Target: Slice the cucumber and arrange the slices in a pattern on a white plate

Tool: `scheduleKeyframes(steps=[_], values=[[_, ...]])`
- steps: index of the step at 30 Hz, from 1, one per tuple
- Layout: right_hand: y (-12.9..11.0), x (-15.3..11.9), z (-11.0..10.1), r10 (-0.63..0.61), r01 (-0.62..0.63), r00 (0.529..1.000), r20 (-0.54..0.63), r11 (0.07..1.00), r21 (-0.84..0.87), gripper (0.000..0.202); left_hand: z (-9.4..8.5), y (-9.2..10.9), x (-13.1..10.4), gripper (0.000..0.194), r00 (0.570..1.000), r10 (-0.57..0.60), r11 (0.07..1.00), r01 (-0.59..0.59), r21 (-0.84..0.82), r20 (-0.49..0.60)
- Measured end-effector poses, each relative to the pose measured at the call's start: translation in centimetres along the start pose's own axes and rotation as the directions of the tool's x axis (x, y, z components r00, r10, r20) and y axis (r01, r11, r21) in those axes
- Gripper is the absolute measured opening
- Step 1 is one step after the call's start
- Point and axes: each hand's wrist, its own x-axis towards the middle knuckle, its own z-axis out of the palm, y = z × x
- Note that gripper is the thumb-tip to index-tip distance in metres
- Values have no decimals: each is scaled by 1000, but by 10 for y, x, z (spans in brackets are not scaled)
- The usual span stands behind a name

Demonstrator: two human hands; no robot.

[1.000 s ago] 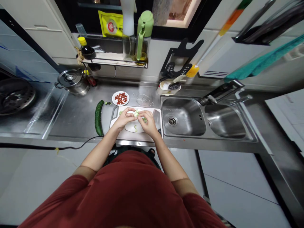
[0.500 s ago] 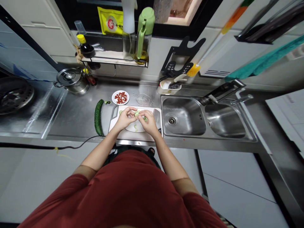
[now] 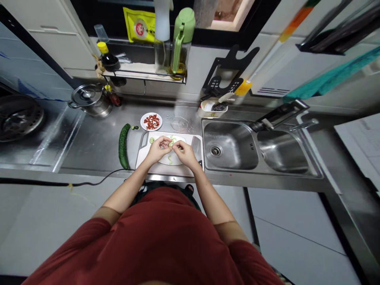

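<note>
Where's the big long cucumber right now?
In the head view, the long cucumber lies on the steel counter, just left of the cutting board with the grey handle.

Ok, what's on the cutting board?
A white oval plate holding green slices, a green piece left of it, and what looks like a knife at right. The left hand and right hand hide part of the plate.
</note>
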Motion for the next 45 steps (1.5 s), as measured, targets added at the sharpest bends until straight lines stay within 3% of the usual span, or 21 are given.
scheduleKeyframes(steps=[7, 16, 20, 26, 33, 45], values=[[22, 2, 2, 34, -36, 997, 64, 999, 28, 16, -3, -26, 1, 29, 993, -121, 988, 121, -93, 6], [66, -3, 15, 130, -127, 959, 253, 991, -30, 13, -4, -81, -9, 27, 959, -283, 958, 284, -43, 20], [82, -10, 23, 157, -145, 947, 281, 987, -65, 12, -5, -100, -13, 26, 948, -318, 947, 317, 50, 7], [94, -15, 30, 180, -138, 938, 297, 978, -158, 10, -4, -101, -17, 18, 962, -273, 923, 268, 275, -18], [94, -17, 33, 194, -94, 924, 331, 951, -295, 12, -2, -100, -17, 15, 952, -305, 739, 231, 632, 8], [79, -18, 34, 218, -18, 911, 350, 869, -494, 16, 0, -93, -16, 19, 951, -309, 587, 177, 790, 16]])
